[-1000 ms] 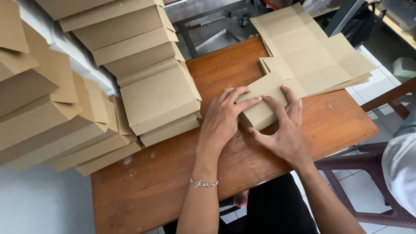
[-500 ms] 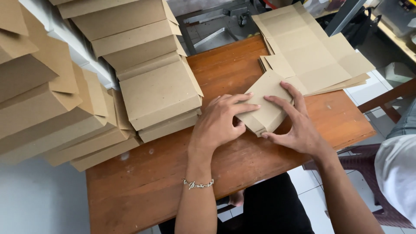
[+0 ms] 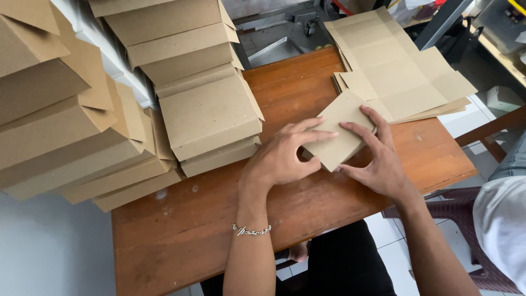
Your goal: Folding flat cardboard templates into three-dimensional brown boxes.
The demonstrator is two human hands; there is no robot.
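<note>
Both hands work one cardboard piece [image 3: 341,137] that rests on the wooden desk [image 3: 219,230], toward its right half and just in front of the flat stock. The left hand [image 3: 285,156] (a bracelet [image 3: 251,230] sits on its wrist) lies over the piece's left side with fingers extended across the top face and the thumb curled at the near edge; it presses and grips the piece, not closed into a fist. The right hand [image 3: 378,159] covers the right side with fingers spread along the upper edge and the thumb at the near corner, likewise holding the piece. The piece appears partly folded: it shows a compact panel with a thicker edge, but whether its flaps are tucked cannot be told. At the far right corner of the desk lies a stack of flat blanks [image 3: 400,71], unfolded and fanned. Along the left edge and far left corner stand stacks of folded boxes [image 3: 208,115], many deep, some overhanging the desk. Judged from this layout, a large share of the folding is done, the piece in hand is mid-fold, and the flat blanks remain to be formed.
</note>
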